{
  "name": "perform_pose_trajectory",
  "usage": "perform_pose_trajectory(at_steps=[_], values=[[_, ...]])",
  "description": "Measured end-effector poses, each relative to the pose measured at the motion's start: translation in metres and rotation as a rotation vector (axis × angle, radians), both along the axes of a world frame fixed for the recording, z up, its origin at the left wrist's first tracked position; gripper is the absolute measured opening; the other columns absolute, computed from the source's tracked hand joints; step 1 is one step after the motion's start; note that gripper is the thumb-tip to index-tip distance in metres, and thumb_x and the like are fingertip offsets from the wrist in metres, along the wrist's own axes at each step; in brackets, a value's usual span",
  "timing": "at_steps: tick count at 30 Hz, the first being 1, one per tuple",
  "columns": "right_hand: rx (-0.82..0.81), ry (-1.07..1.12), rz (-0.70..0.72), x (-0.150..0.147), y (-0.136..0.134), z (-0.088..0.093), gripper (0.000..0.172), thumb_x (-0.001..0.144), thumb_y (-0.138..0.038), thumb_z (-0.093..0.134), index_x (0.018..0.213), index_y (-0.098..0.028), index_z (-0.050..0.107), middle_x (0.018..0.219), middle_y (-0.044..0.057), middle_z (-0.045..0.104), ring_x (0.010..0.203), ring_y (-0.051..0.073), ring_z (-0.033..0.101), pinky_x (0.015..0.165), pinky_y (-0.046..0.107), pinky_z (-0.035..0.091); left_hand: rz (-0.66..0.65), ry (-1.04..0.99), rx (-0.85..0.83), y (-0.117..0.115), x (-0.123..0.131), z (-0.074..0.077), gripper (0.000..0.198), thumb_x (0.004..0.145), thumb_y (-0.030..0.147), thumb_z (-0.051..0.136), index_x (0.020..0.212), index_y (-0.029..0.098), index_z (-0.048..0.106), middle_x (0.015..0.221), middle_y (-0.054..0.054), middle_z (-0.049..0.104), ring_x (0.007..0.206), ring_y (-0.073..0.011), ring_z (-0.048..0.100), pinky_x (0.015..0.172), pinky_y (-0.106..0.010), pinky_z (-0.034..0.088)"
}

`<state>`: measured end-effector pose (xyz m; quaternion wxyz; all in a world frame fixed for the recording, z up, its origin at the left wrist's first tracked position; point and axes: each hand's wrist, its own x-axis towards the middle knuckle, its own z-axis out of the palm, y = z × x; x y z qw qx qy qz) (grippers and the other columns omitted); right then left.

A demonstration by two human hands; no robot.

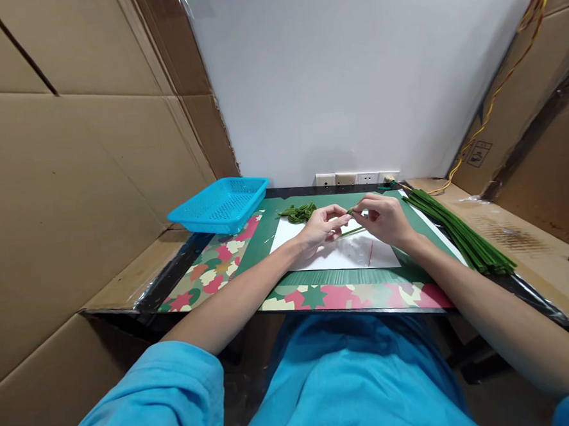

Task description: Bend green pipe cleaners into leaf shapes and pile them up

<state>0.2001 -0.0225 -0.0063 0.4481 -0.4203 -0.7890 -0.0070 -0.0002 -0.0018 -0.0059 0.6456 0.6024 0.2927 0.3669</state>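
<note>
My left hand (321, 225) and my right hand (384, 220) meet over a white sheet of paper (337, 251) on a green mat (346, 277). Both pinch one thin green pipe cleaner (354, 230), the fingers closed on its bent end. A small pile of bent green pipe cleaners (298, 212) lies just behind my left hand. A long bundle of straight green pipe cleaners (459, 231) lies to the right of my right hand.
A blue plastic basket (220, 205) sits at the table's back left on a camouflage-patterned cover (206, 272). Cardboard walls stand on both sides. Wall sockets (354, 178) sit behind the mat. A red line (370, 253) marks the paper.
</note>
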Motion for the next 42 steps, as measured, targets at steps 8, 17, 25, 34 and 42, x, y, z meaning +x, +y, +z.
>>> perform_pose_trajectory(at_steps=[8,17,25,34,42], values=[[-0.016,0.152,0.051,-0.008,0.003,-0.002,0.039,0.096,-0.05,0.063,0.072,-0.02,0.066,0.069,0.004,0.065,0.053,0.013,0.049,0.054,0.029,0.039,0.046,-0.041,0.078,0.007,0.001,-0.006,0.05,0.069,0.051,0.09,0.092,0.016,0.064,0.077,0.003,0.06,0.05,-0.0027,0.044,0.045,-0.02,0.027],[-0.061,0.146,0.093,-0.007,0.002,-0.002,0.036,0.096,-0.046,0.063,0.072,-0.02,0.067,0.065,0.003,0.062,0.052,0.013,0.046,0.052,0.028,0.035,0.142,-0.066,0.111,0.007,0.0,-0.01,0.051,0.063,0.048,0.094,0.09,0.011,0.071,0.073,-0.001,0.066,0.05,-0.0027,0.04,0.047,-0.022,0.027],[-0.012,0.047,0.004,0.003,0.006,-0.004,0.017,0.096,-0.032,0.062,0.098,-0.022,0.076,0.085,0.004,0.075,0.054,0.012,0.05,0.058,0.029,0.041,0.106,0.019,0.021,0.007,0.0,-0.005,0.048,0.066,0.049,0.092,0.094,0.015,0.074,0.073,0.002,0.06,0.051,-0.004,0.046,0.045,-0.02,0.026],[-0.287,0.285,0.102,-0.009,-0.004,0.004,0.026,0.093,-0.041,0.064,0.095,-0.017,0.074,0.085,0.006,0.073,0.047,0.009,0.049,0.044,0.026,0.036,0.22,0.066,0.168,0.01,0.002,-0.011,0.051,0.065,0.054,0.091,0.09,0.012,0.077,0.066,0.001,0.063,0.048,-0.0058,0.047,0.044,-0.022,0.033],[-0.405,0.32,0.144,-0.01,0.001,-0.003,0.022,0.088,-0.036,0.066,0.089,-0.016,0.075,0.086,0.007,0.074,0.053,0.014,0.064,0.044,0.024,0.045,0.23,0.135,0.284,0.014,0.001,-0.015,0.041,0.075,0.044,0.086,0.095,0.01,0.079,0.077,-0.007,0.073,0.045,-0.0065,0.052,0.043,-0.022,0.036]])
